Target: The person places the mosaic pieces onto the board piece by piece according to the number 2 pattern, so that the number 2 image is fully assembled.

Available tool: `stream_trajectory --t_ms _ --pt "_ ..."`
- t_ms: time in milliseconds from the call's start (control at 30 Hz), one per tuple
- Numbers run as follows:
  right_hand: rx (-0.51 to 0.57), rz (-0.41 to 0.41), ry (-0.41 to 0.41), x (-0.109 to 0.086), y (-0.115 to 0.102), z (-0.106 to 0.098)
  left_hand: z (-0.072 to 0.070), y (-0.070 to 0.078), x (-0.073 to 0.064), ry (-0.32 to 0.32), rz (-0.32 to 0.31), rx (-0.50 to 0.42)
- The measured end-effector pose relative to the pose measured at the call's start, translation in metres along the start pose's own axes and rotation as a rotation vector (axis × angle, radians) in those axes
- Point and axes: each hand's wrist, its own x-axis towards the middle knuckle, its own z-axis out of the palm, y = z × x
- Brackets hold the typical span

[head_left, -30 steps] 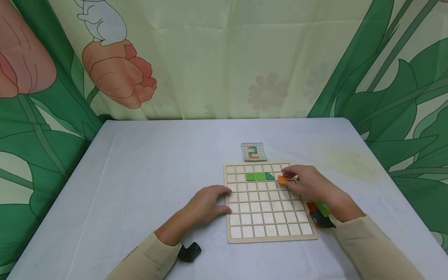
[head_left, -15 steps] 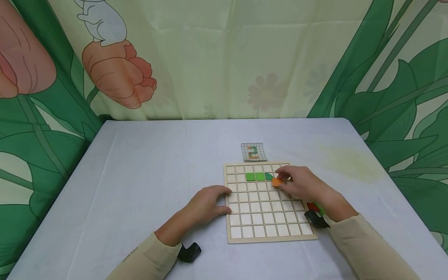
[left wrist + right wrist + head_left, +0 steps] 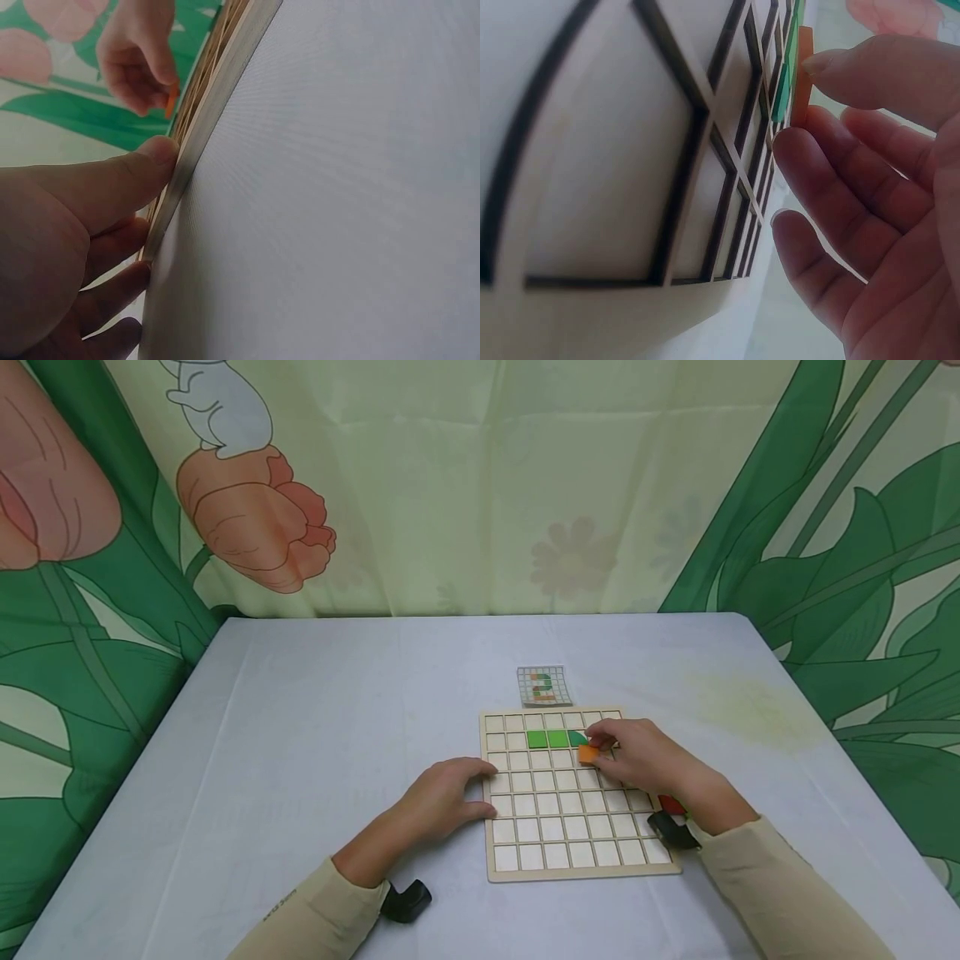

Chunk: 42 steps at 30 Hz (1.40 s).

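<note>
A wooden grid board (image 3: 583, 877) lies on the table, with two light green square tiles (image 3: 547, 739) and a dark green rounded tile (image 3: 576, 738) in one row near its far side. My right hand (image 3: 648, 760) pinches an orange square tile (image 3: 587, 755) over the board, just nearer to me than the rounded tile. In the right wrist view the orange tile (image 3: 802, 79) stands on edge between thumb and fingertips. My left hand (image 3: 442, 797) touches the board's left edge, thumb and forefinger spread apart; the left wrist view shows the thumb (image 3: 157, 154) against the rim.
Beyond the board's far edge lies a small gridded card (image 3: 543, 686) with a coloured pattern. A red piece (image 3: 672, 805) shows beside the board's right edge, partly behind the right wrist. Black wrist devices (image 3: 406, 902) protrude below both sleeves. A printed curtain (image 3: 480, 485) hangs behind the table.
My right hand has moved left and slightly toward me with the orange tile, from right of the rounded green tile to just below it. The left hand and the board stay put.
</note>
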Motion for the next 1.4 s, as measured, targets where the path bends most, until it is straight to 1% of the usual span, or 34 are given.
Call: stream_trajectory --t_ms 267,600,1133,1400 --pt "0.016 0.015 -0.011 0.0011 -0.0003 0.0016 -0.0005 0.0006 0.0000 0.001 0.001 0.003" --pt "0.027 0.003 -0.017 0.0010 -0.0009 0.0025 -0.0012 -0.0005 0.0001 0.002 0.020 0.006" --pt "0.030 -0.005 -0.021 0.0006 -0.0020 0.0027 0.0005 -0.0021 0.0006 0.000 0.016 0.002" --pt "0.005 0.001 -0.024 0.0011 -0.0011 0.0041 0.0005 -0.0022 0.0007 0.001 0.019 0.004"
